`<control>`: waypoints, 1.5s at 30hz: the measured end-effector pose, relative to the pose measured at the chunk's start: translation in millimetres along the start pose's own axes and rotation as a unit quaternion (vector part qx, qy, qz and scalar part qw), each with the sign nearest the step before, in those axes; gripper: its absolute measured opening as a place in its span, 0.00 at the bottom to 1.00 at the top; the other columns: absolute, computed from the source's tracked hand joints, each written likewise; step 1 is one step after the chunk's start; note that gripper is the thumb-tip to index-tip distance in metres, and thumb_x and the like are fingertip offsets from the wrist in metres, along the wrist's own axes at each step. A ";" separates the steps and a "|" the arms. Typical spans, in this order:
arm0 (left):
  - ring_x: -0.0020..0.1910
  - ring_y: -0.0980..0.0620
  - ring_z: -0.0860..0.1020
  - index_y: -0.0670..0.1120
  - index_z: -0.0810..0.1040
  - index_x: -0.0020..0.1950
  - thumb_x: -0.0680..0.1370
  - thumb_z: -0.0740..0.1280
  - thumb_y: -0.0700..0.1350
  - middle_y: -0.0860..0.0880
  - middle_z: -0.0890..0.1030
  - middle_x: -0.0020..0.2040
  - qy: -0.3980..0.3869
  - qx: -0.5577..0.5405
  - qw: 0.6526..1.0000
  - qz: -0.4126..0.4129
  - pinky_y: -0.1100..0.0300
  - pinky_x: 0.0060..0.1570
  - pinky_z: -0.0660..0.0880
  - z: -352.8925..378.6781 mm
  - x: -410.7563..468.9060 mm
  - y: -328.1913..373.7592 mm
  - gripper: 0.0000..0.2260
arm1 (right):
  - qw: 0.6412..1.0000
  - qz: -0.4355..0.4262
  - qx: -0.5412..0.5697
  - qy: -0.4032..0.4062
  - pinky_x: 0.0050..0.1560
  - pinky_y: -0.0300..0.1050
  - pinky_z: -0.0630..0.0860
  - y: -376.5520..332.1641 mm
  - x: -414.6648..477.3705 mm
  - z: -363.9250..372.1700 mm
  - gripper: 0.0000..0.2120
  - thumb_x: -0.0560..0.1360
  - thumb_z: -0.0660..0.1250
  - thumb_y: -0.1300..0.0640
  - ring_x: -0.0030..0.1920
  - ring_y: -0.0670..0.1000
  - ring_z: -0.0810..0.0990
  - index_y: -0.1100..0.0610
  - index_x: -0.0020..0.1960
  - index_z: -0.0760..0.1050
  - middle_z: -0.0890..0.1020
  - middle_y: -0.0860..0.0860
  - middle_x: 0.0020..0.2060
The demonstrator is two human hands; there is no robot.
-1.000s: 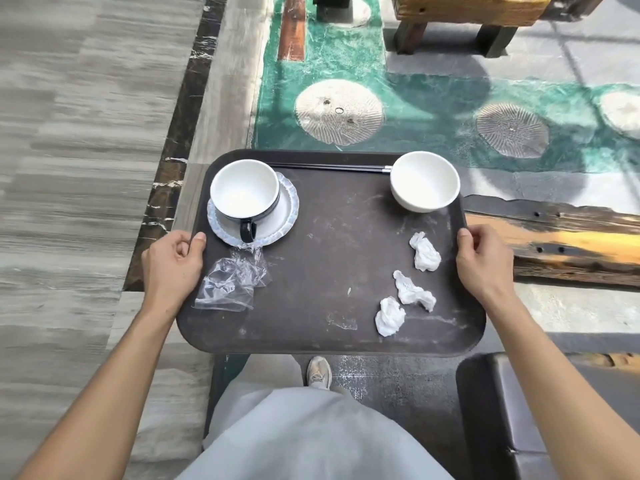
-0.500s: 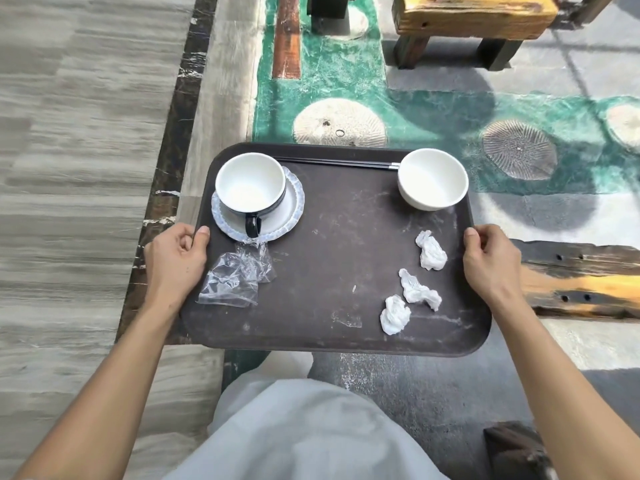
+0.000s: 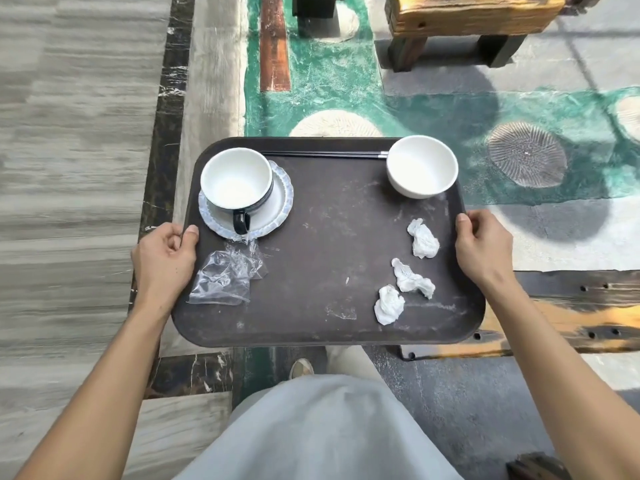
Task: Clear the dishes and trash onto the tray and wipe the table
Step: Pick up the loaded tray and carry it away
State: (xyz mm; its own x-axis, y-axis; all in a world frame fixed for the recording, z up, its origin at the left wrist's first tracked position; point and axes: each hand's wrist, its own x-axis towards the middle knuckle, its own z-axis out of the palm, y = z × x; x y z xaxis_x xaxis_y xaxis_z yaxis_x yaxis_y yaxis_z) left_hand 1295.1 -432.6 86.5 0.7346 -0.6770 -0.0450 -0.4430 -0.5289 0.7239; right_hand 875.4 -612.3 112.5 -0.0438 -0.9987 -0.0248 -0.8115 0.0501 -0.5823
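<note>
I carry a dark brown tray (image 3: 332, 237) above the floor. My left hand (image 3: 162, 261) grips its left rim and my right hand (image 3: 483, 247) grips its right rim. At the tray's back left a white cup with a dark handle (image 3: 237, 183) stands on a white saucer (image 3: 277, 209). A white bowl (image 3: 422, 166) sits at the back right, with black chopsticks (image 3: 322, 154) lying along the back rim. A crumpled clear plastic bag (image 3: 225, 275) lies near my left hand. Three crumpled white tissues (image 3: 410, 278) lie near my right hand.
Below is a grey wood-look floor on the left and a green painted floor (image 3: 433, 109) with round patterns ahead. A wooden bench (image 3: 467, 15) stands at the back right. A weathered plank (image 3: 571, 327) runs under my right forearm. My pale trousers and a shoe (image 3: 301, 368) show below.
The floor has slid toward me under the tray as I walk forward. The dark seat at the lower right has passed almost out of view. My grip on the tray is unchanged.
</note>
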 end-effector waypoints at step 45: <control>0.25 0.59 0.68 0.43 0.77 0.39 0.78 0.68 0.52 0.50 0.71 0.27 -0.017 -0.029 0.999 0.042 0.57 0.36 0.66 244.0 655.3 285.4 0.14 | 0.999 0.027 0.005 0.028 0.50 0.46 0.67 -219.5 670.2 114.5 0.13 0.81 0.58 0.53 0.51 0.59 0.78 0.61 0.54 0.76 0.82 0.57 0.49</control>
State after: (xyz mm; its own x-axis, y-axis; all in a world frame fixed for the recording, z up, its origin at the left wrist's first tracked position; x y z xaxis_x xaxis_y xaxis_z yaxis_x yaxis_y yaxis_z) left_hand 1524.7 -1152.0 95.6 0.6780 -0.7350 -0.0046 -0.4710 -0.4392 0.7650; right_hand 1090.9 -1293.3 130.6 -0.1193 -0.9928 -0.0112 -0.8008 0.1029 -0.5901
